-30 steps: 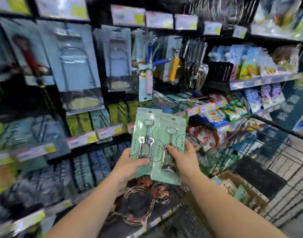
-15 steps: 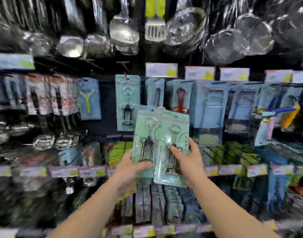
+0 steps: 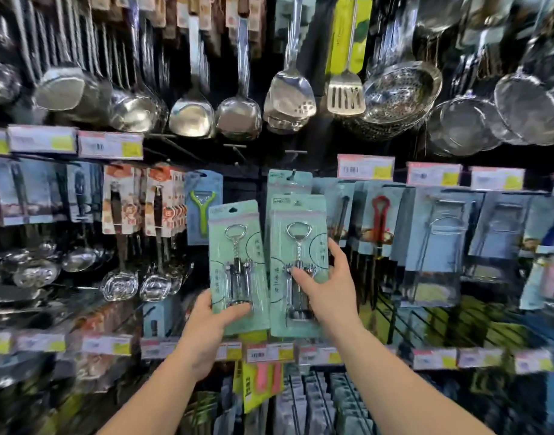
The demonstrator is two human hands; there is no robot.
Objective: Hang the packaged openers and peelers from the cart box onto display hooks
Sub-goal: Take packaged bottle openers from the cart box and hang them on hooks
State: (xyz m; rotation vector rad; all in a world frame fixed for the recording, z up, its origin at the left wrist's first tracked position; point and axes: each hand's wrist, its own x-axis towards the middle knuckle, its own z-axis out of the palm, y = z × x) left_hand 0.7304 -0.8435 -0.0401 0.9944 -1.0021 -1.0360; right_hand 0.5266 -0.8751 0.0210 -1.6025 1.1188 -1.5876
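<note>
I hold two mint-green carded corkscrew openers up against the display wall. My left hand [image 3: 214, 321] grips the bottom of the left opener pack [image 3: 234, 246]. My right hand [image 3: 327, 284] grips the right opener pack [image 3: 296, 243], thumb across its blister. The right pack overlaps a matching hanging opener pack [image 3: 288, 182] on a display hook [image 3: 290, 174]. A green peeler pack [image 3: 203, 205] hangs just left of them, with a dark gap between it and the hooked pack. The cart box is out of view.
Steel ladles and turners [image 3: 238, 117] and strainers [image 3: 398, 95] hang overhead. Blue carded tools [image 3: 438, 240] fill the hooks to the right, with a red opener pack [image 3: 380, 221]. Price-tag rails [image 3: 269, 351] run below. Bare hooks [image 3: 238, 149] jut out above the packs.
The view swung from the cart and right shelves to face the hook wall. Both hands raised the two packs and separated them, bringing the right pack up to the hanging opener pack.
</note>
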